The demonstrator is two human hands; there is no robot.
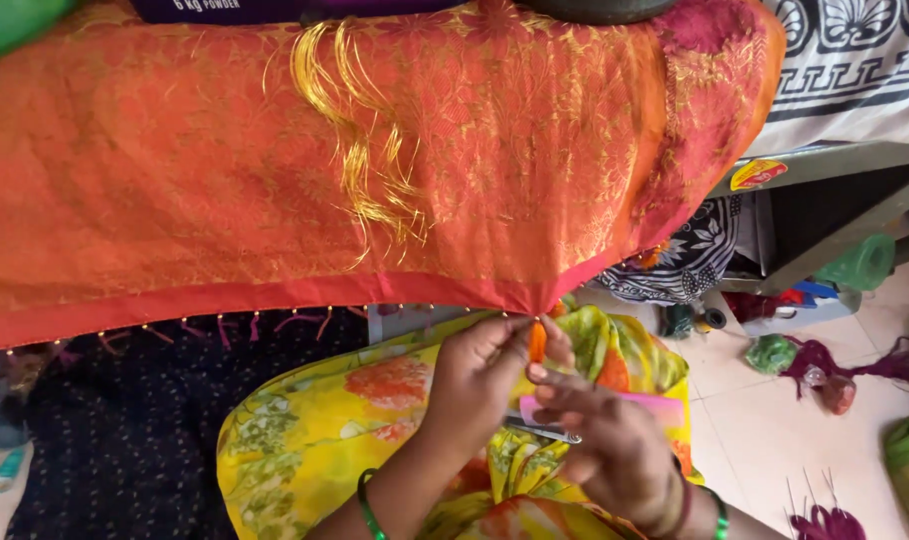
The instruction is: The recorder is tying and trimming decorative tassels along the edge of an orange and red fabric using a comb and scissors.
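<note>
A home turned sewing corner: a bed (pixel 854 150) with a patterned sheet (pixel 854 60) at upper right, thread bundles (pixel 824 365) scattered on the tiled floor (pixel 764 440).

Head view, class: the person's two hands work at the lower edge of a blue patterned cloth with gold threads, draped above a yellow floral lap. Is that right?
Not quite. In the head view the draped cloth is orange, not blue. The rest stands: both hands, left and right, work at its lower edge, gold threads hang on it, and the yellow floral fabric lies below.
</note>
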